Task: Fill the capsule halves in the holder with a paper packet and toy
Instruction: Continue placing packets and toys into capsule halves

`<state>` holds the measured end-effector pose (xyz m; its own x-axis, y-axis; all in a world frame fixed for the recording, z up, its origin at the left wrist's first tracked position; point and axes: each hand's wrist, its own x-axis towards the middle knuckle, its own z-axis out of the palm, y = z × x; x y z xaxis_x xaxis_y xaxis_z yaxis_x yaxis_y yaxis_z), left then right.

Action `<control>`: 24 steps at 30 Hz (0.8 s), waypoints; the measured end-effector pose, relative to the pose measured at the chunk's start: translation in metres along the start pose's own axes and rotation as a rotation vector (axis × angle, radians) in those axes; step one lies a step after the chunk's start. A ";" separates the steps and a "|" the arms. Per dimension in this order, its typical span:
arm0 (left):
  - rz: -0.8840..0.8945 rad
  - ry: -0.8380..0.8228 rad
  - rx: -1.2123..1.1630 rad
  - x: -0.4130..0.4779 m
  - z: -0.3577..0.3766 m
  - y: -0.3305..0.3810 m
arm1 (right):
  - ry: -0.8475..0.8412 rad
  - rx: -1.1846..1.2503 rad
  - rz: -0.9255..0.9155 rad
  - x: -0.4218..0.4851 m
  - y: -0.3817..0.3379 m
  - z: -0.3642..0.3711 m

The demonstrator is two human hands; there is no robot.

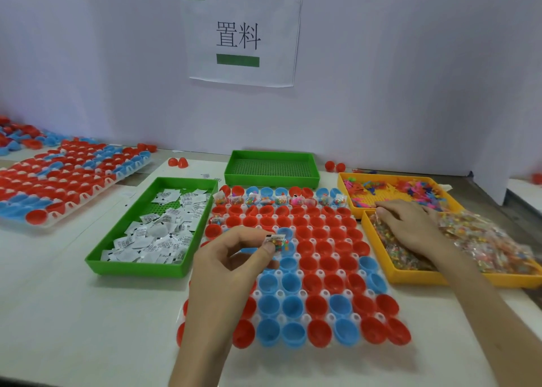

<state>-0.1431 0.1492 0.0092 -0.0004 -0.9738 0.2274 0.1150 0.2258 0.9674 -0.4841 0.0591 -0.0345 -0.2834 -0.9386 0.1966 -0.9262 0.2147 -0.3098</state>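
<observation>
Left hand pinches a small clear toy packet by its edge, over mid capsule holder; it looks light, limp and slippery. Right hand rests in the yellow tray; I cannot tell its grip.

The holder is boxed in on three sides: a green tray of paper packets just beside its left edge, an empty green tray at its far edge, a yellow tray of toys and a yellow tray of small bags close on its right. Bare tabletop lies open along its near edge. The left hand, pinching a bag, hangs over its left middle rows, and the right hand and forearm lie across the bag tray
</observation>
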 end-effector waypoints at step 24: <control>0.011 -0.013 0.023 -0.002 0.000 0.000 | 0.124 0.157 0.000 -0.003 -0.004 -0.007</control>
<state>-0.1428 0.1514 0.0086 -0.0118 -0.9709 0.2394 0.0925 0.2373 0.9670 -0.4810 0.0626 -0.0271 -0.3207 -0.8961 0.3069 -0.8789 0.1607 -0.4492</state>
